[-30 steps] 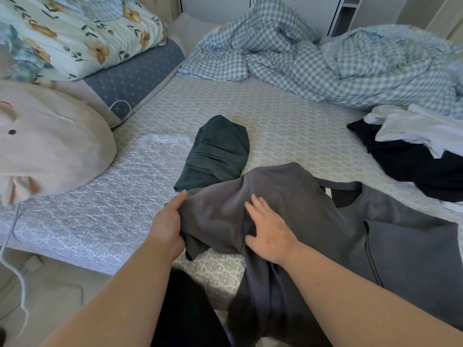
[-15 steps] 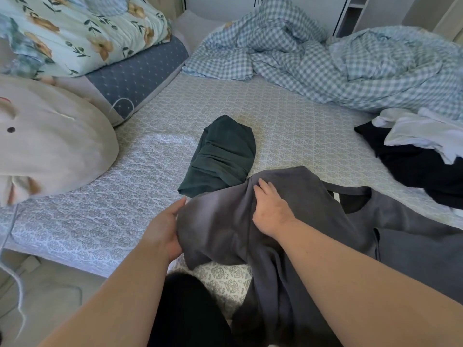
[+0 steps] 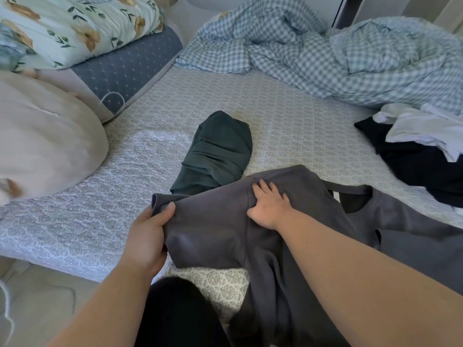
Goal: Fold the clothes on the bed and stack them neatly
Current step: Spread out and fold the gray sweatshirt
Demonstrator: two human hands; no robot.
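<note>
A grey garment (image 3: pixel 220 234) lies spread over the near edge of the bed (image 3: pixel 75 221), part of it hanging off toward me. My left hand (image 3: pixel 147 236) grips its left edge, thumb on top of a fold. My right hand (image 3: pixel 269 205) lies flat on the cloth with fingers spread, pressing it down near its upper edge. Just beyond the grey garment sits a dark green folded garment (image 3: pixel 218 154). A heap of black clothes (image 3: pixel 421 164) with white clothes (image 3: pixel 426 126) on top lies at the right.
A rumpled blue checked duvet (image 3: pixel 325 51) fills the far side of the bed. Pillows are stacked at the left: a floral one (image 3: pixel 70 28), a blue dotted one (image 3: pixel 125 68) and a beige cushion (image 3: pixel 42 151). Floor with a white cable (image 3: pixel 7 306) shows at bottom left.
My left hand has closed on the grey garment's left edge and pulled it leftward. My right hand slid up and to the right over the cloth, flattening it.
</note>
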